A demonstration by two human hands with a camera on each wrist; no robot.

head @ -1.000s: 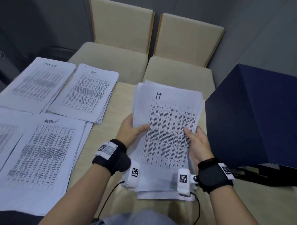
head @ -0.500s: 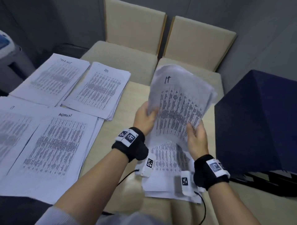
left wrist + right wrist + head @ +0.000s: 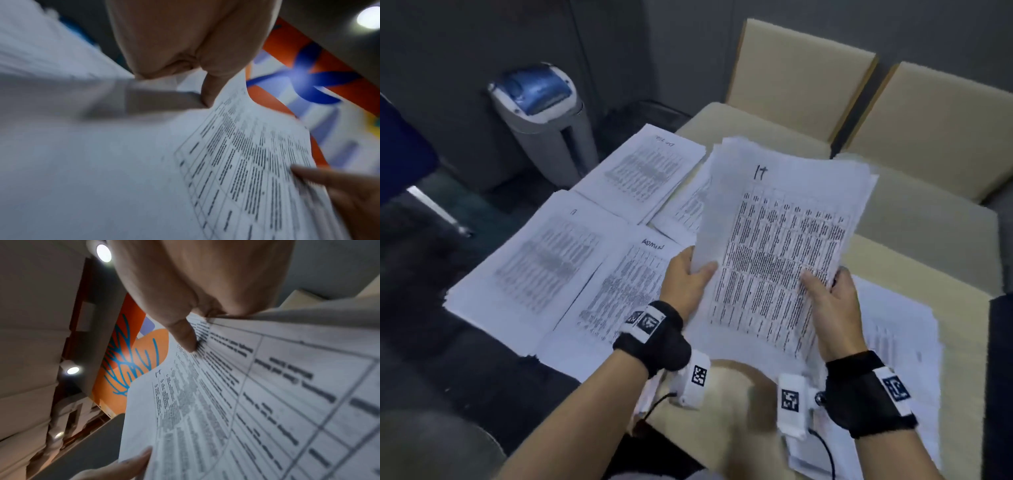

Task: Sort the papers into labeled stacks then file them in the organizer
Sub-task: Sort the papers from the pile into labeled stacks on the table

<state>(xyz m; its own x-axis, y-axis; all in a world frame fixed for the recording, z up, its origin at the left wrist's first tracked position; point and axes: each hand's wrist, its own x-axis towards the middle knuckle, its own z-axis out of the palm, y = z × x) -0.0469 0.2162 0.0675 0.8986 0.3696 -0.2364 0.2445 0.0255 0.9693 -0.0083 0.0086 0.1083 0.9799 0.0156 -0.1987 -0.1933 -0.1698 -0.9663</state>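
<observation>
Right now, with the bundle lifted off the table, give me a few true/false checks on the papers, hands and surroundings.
1. Both hands grip the IT bundle. True: left hand at its left edge, right hand at its right.
2. The bundle's top sheet is headed ADMIN. False: it reads IT; the ADMIN stack lies on the table.
3. A bin stands beyond the table's far left. True.
4. The right hand is empty. False: its thumb presses on the sheet.
5. No papers remain under the bundle. False: loose sheets lie below.
</observation>
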